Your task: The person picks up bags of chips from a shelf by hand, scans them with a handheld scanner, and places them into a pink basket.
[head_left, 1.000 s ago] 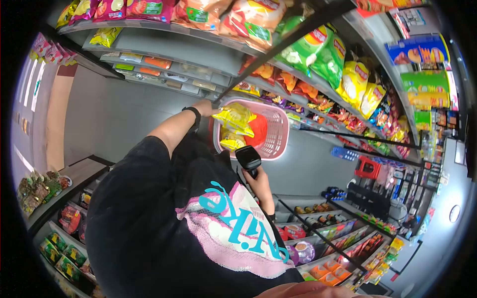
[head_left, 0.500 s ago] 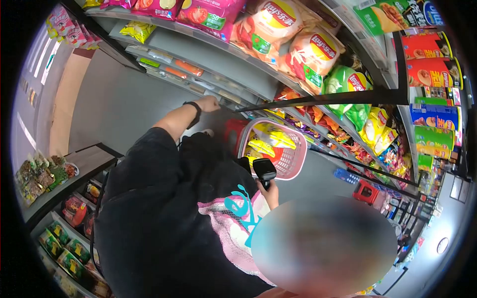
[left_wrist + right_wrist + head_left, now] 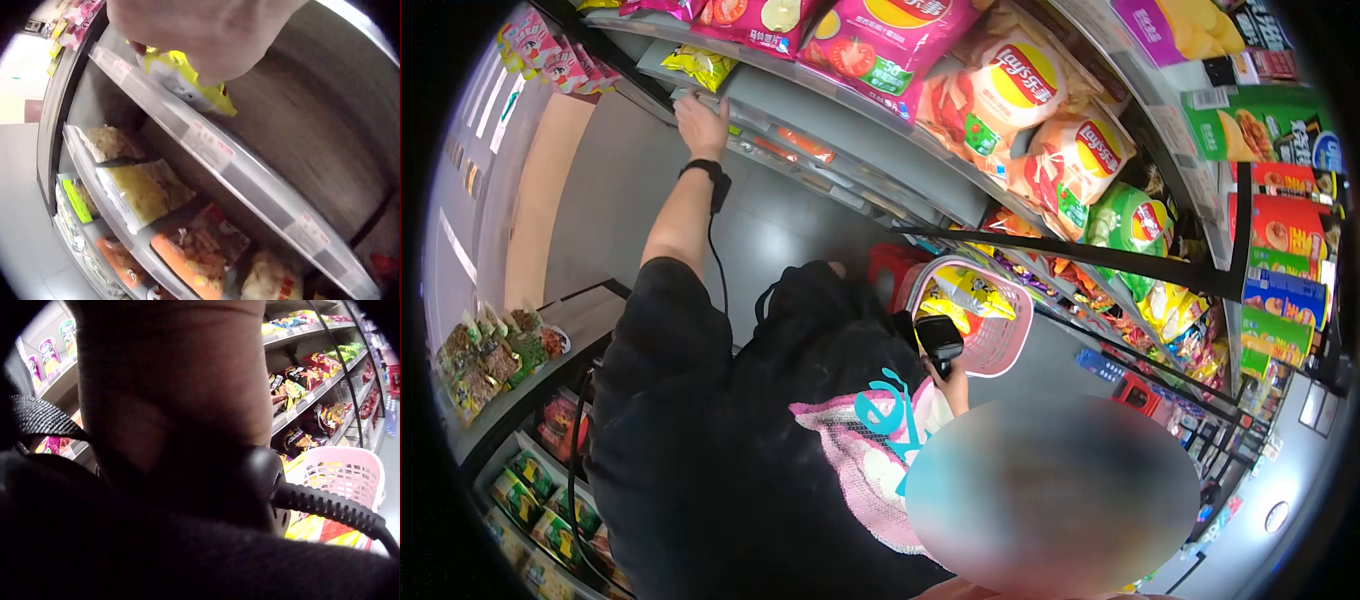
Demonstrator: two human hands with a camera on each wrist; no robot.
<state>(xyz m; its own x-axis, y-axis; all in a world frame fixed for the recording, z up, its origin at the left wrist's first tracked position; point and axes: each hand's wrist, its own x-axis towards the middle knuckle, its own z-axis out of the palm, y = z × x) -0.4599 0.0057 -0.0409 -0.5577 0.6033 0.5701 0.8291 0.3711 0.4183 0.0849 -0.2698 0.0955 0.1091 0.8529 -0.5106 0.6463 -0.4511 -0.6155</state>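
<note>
The yellow bag [image 3: 702, 66] lay on the grey shelf [image 3: 800, 98], near its end and close to the front edge. Its writing was too small to read. The left hand [image 3: 703, 126] was at this edge, just beside the bag, with the fingers extended and not closed on anything; in the left wrist view it covered a part of the bag, so I cannot tell if it touched the bag.

On the shelf above, two peach bags [image 3: 1010, 82] showed "Lay's" and the characters "乐事". Beside them were pink bags [image 3: 890, 45] with tomato pictures. The price labels [image 3: 210, 145] had red print, not readable.

The right hand [image 3: 953, 387] held the black scanner [image 3: 940, 337] by its handle, with the fingers around it; how tightly, I cannot tell. The scanner was over the near side of the pink basket [image 3: 1000, 350], in which lay yellow packets [image 3: 980, 292] and something red.

Half a second earlier, the left hand was lower and nearer to the basket, with its fingers curled; now it had come up to the shelf. The right hand was holding the scanner in the same way.
</note>
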